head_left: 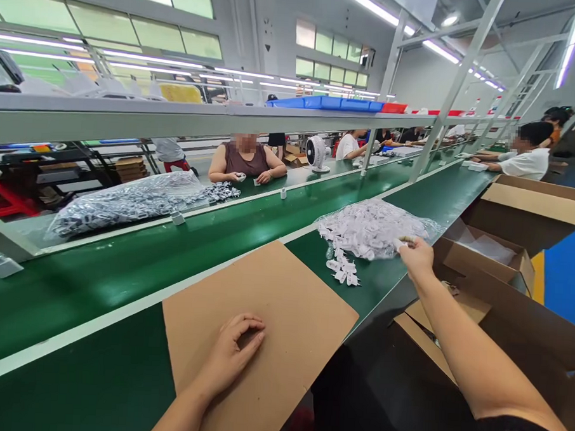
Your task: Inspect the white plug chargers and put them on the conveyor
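- Resting on cardboard sheet: left hand, fingers curled loosely, gripping nothing.
- Reaching into clear bag of white plastic parts on green belt: right hand, pinching one small part.

The scene is bright and evenly lit by long white fluorescent ceiling tubes across the top of the frame, with glare streaking the pale glass panels at upper left. Shadows are soft and faint. Wide-angle distortion bends straight lines toward the edges; focus stays sharp, though faces are blurred.
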The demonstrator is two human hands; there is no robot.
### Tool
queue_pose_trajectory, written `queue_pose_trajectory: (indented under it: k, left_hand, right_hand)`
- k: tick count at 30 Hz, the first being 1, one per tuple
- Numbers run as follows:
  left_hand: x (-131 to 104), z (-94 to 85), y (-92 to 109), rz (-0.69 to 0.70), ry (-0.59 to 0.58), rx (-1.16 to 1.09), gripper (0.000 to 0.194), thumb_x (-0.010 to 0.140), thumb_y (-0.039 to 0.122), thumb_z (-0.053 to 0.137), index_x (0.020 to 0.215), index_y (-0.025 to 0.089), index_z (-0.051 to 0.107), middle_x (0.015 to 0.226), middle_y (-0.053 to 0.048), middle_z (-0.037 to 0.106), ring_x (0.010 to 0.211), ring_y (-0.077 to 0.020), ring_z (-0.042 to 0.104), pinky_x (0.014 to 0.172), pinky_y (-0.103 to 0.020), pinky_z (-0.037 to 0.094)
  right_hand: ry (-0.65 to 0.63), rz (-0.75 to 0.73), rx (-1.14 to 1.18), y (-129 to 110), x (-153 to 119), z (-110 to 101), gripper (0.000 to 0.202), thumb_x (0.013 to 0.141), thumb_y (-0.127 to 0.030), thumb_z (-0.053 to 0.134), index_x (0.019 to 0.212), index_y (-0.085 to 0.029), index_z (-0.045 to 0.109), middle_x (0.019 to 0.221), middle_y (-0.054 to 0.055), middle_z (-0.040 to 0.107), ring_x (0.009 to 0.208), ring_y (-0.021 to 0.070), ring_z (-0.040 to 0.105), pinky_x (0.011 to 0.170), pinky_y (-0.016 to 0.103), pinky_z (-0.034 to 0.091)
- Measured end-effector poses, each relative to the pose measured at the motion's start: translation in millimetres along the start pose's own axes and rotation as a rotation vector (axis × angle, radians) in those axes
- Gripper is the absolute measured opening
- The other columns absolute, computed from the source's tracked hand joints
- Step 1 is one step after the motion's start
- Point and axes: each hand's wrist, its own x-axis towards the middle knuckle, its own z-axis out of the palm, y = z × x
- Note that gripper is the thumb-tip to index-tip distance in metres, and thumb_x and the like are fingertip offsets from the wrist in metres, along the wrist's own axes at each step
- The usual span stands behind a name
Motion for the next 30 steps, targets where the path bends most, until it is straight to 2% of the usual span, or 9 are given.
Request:
queue_pose_trajectory:
  k: [2, 4, 6, 8, 10, 13, 20, 26, 30]
  left_hand:
    - [-0.8, -0.4, 1.5, -0.002, 0.001, -0.002, 0.032, 0.099, 0.050, 0.054, 0.105, 0.024, 0.073, 0.120, -0.012, 0.068, 0.117, -0.0287, 0.064, 0.103, -0.048, 0.054]
    - [-1.2, -0.7, 2.4, -0.001, -0.002, 0.001, 0.032, 0.100, 0.050, 0.054, 0.104, 0.024, 0.073, 0.120, -0.012, 0.068, 0.117, -0.0288, 0.064, 0.103, -0.048, 0.054]
    - [-1.2, -0.7, 2.1, 0.001, 0.002, 0.015, 0.031, 0.100, 0.049, 0.054, 0.104, 0.024, 0.073, 0.120, -0.012, 0.068, 0.117, -0.0288, 0.064, 0.104, -0.049, 0.053]
    - [-1.0, -0.3, 0.7, 0.001, 0.006, 0.027, 0.030, 0.100, 0.049, 0.054, 0.104, 0.025, 0.073, 0.120, -0.011, 0.068, 0.117, -0.0286, 0.064, 0.104, -0.049, 0.053]
    - [-0.8, 0.1, -0.7, -0.002, 0.010, 0.033, 0.030, 0.099, 0.049, 0.055, 0.103, 0.026, 0.073, 0.120, -0.010, 0.068, 0.117, -0.0283, 0.065, 0.104, -0.049, 0.053]
    - [-0.7, 0.4, -1.6, -0.012, 0.007, 0.027, 0.031, 0.099, 0.051, 0.055, 0.103, 0.026, 0.073, 0.121, -0.010, 0.068, 0.116, -0.0280, 0.065, 0.103, -0.047, 0.055]
    - [-2.5, 0.9, -9.6, 0.005, 0.049, 0.052, 0.031, 0.099, 0.052, 0.057, 0.101, 0.026, 0.075, 0.117, -0.010, 0.071, 0.113, -0.0266, 0.069, 0.099, -0.044, 0.059]
    - [-3.7, -1.0, -12.0, 0.043, 0.139, 0.130, 0.026, 0.096, 0.050, 0.063, 0.101, 0.029, 0.078, 0.113, -0.007, 0.075, 0.106, -0.0244, 0.074, 0.091, -0.035, 0.065]
    - [-2.9, -5.8, -15.3, 0.068, 0.180, 0.161, 0.023, 0.093, 0.049, 0.067, 0.101, 0.031, 0.080, 0.109, -0.005, 0.078, 0.101, -0.0229, 0.077, 0.086, -0.028, 0.066]
  right_hand:
    - [-0.002, 0.019, -0.034, 19.9, -22.2, -3.8, 0.031, 0.065, -0.030, 0.070, 0.091, -0.014, 0.074, 0.074, 0.004, 0.066, 0.065, 0.0200, 0.060, 0.061, 0.031, 0.049]
    - [0.036, 0.034, -0.085, 36.6, -37.1, -6.4, 0.037, 0.067, -0.032, 0.066, 0.099, -0.013, 0.074, 0.087, 0.008, 0.067, 0.075, 0.0238, 0.062, 0.073, 0.037, 0.052]
    - [0.105, 0.049, -0.147, 47.6, -40.6, -7.4, 0.044, 0.072, -0.033, 0.063, 0.110, -0.014, 0.071, 0.106, 0.013, 0.064, 0.094, 0.0288, 0.063, 0.089, 0.043, 0.051]
    - [0.179, 0.080, -0.208, 53.5, -32.5, -7.1, 0.047, 0.077, -0.034, 0.063, 0.120, -0.014, 0.066, 0.124, 0.017, 0.058, 0.114, 0.0339, 0.058, 0.103, 0.048, 0.045]
    - [0.238, 0.138, -0.257, 55.6, -15.7, -5.7, 0.048, 0.085, -0.035, 0.065, 0.129, -0.015, 0.061, 0.135, 0.019, 0.053, 0.127, 0.0359, 0.052, 0.109, 0.052, 0.041]
    - [0.289, 0.258, -0.288, 55.4, 17.3, -2.1, 0.047, 0.096, -0.041, 0.068, 0.136, -0.019, 0.057, 0.144, 0.014, 0.052, 0.129, 0.0328, 0.053, 0.109, 0.055, 0.044]
    - [0.335, 0.537, -0.258, 46.7, 88.7, 2.2, 0.038, 0.100, -0.038, 0.068, 0.133, -0.020, 0.061, 0.136, 0.011, 0.062, 0.118, 0.0269, 0.065, 0.098, 0.048, 0.057]
    - [0.434, 0.522, -0.338, 41.3, 143.9, -14.4, 0.036, 0.101, -0.040, 0.067, 0.132, -0.023, 0.063, 0.139, 0.011, 0.061, 0.122, 0.0267, 0.063, 0.102, 0.046, 0.056]
    - [0.382, 0.408, -0.438, 37.5, 181.8, -8.2, 0.034, 0.100, -0.037, 0.068, 0.130, -0.022, 0.064, 0.135, 0.011, 0.063, 0.117, 0.0255, 0.065, 0.097, 0.043, 0.058]
